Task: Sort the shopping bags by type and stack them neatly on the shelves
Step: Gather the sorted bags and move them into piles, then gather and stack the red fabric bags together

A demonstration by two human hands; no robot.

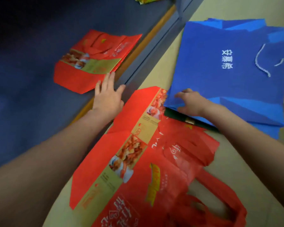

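**Red bags and blue bags, sorted around the shelf edge**

We take the shelf edge (pixel 134 58), the wooden strip with its grey rail running diagonally through the view, as our landmark. On the far, dark side of it, on the shelf surface (pixel 31 63), we see one flattened red bag (pixel 92 63) with a green band and a food picture, lying close to the edge. Our left hand (pixel 107 95) reaches across the edge with fingers straight and spread, the fingertips touching the near corner of that red bag; it holds nothing.

On the near, tan side of the edge, on the floor (pixel 261 169), lies a pile of red bags (pixel 138 169) of the same print, the top one flattened with its handles loose toward us. Further from the edge, to the right of this pile, sits a stack of blue bags (pixel 228 71) with white characters and a white cord handle. Our right hand (pixel 191 104) grips the near corner of the top blue bag, fingers curled over it. A dark green item (pixel 174 115) shows under that corner, just beside the red pile. At the top, beyond the edge, a yellow-green packet (pixel 147 0) is partly visible.
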